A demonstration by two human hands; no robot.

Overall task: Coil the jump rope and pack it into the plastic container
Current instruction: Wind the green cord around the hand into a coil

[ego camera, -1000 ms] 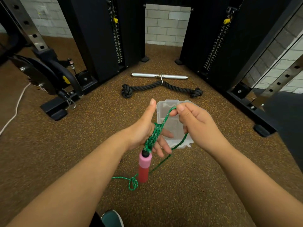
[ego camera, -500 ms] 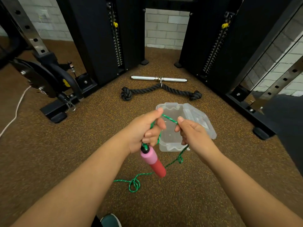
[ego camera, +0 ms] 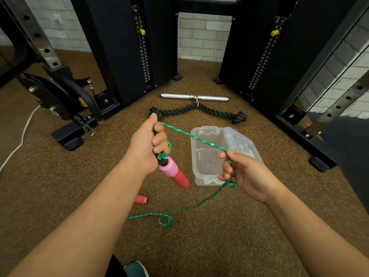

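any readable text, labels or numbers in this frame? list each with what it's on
None can be read.
Weight stack on the left: small marks down its plates, too small to read.
Weight stack on the right: the same, too small.
Plastic container, jump rope and its pink handle: no print shows.

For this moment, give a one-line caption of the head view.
Both hands, left and right, stretch the green jump rope above the open plastic container.
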